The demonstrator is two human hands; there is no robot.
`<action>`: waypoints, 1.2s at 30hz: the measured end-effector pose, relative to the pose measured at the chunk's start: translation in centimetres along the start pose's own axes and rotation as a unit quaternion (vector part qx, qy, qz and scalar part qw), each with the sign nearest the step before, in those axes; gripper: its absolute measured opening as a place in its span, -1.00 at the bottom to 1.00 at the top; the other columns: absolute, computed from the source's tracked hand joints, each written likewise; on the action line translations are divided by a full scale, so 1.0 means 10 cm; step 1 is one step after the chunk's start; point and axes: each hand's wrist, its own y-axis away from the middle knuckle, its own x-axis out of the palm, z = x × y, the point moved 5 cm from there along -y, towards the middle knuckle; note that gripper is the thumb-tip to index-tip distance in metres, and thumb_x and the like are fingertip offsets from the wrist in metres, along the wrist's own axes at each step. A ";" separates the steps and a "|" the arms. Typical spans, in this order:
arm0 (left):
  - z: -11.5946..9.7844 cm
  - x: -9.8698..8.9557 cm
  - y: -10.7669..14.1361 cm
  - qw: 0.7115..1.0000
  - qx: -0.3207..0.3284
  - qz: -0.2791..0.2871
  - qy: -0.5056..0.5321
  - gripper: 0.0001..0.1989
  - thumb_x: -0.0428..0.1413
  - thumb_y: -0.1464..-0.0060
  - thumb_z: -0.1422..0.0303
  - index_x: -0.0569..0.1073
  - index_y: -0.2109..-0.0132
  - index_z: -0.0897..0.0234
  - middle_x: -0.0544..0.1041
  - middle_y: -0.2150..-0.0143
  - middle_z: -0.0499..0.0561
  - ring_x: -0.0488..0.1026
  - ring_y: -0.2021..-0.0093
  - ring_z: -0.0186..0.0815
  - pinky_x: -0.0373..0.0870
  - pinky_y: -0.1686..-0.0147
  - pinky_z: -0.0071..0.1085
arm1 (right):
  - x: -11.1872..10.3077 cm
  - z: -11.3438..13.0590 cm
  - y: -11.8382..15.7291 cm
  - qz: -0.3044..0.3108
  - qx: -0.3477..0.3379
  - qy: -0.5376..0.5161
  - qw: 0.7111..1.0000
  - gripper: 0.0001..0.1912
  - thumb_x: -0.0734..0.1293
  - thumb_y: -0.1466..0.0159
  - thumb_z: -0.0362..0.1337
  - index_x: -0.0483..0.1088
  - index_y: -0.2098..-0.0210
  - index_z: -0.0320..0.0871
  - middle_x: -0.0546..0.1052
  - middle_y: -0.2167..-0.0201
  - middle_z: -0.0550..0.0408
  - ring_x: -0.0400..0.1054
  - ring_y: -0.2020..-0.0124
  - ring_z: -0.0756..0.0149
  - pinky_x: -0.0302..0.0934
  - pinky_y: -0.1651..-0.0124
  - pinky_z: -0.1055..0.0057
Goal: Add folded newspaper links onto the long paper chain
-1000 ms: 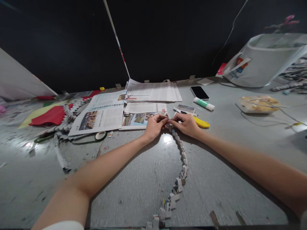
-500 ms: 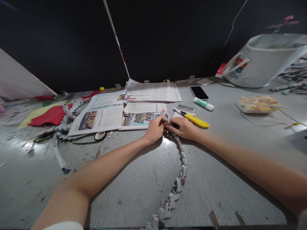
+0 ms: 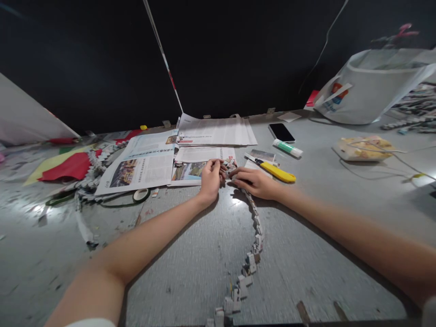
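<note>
A chain of folded newspaper pieces (image 3: 256,222) winds down the grey table toward its front edge. Its upper end lies under the fingers of my right hand (image 3: 255,181), which are closed on it. Just left of that end is my left hand (image 3: 210,182), turned on its side with the fingers curled in. Whatever those fingers hold is hidden. Small folded paper pieces (image 3: 230,163) lie just beyond my fingertips, on a printed newspaper sheet (image 3: 190,171).
Right of my hands lie a yellow utility knife (image 3: 277,171), a glue stick (image 3: 288,148) and a phone (image 3: 281,132). A tissue pack (image 3: 366,149) and white bag (image 3: 368,91) stand farther right. At left are a tape roll (image 3: 141,195), newspaper (image 3: 136,163) and red paper (image 3: 70,168).
My left hand has drawn apart from my right, moving slightly left and up, and rolled onto its side. My right hand stays at the chain's end, shifted slightly left.
</note>
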 end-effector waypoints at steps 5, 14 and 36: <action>0.03 -0.04 -0.04 0.999 -0.010 -0.033 0.013 -0.76 0.19 -0.38 0.15 0.39 0.15 0.20 0.47 0.34 -0.09 0.37 0.52 -0.43 0.24 0.55 -0.48 | 0.05 -0.01 -0.03 0.041 0.006 -0.004 0.999 -0.72 0.29 -0.55 -0.07 0.58 0.18 0.00 0.63 0.24 0.01 0.51 0.19 0.14 0.39 0.00 0.17; 0.04 0.04 -0.03 0.998 -0.037 0.017 0.051 -0.78 0.21 -0.41 0.22 0.49 -0.08 0.21 0.60 -0.04 0.13 0.53 0.31 -0.35 0.39 0.47 -0.45 | -0.12 -0.25 0.00 -0.104 0.142 -0.265 0.948 -0.40 0.34 -0.40 0.37 0.36 0.41 -0.02 0.59 0.26 -0.05 0.49 0.17 0.05 0.43 -0.02 0.03; 0.02 0.13 -0.03 0.978 -0.095 0.147 0.112 -0.40 0.53 -0.01 0.00 0.61 -0.09 0.17 0.55 0.29 -0.07 0.35 0.46 -0.44 0.30 0.48 -0.46 | -0.08 -0.34 0.07 -0.230 0.179 -0.300 0.908 -0.47 0.37 -0.40 0.32 0.46 0.31 -0.02 0.58 0.31 0.01 0.34 0.44 0.23 0.29 0.35 0.22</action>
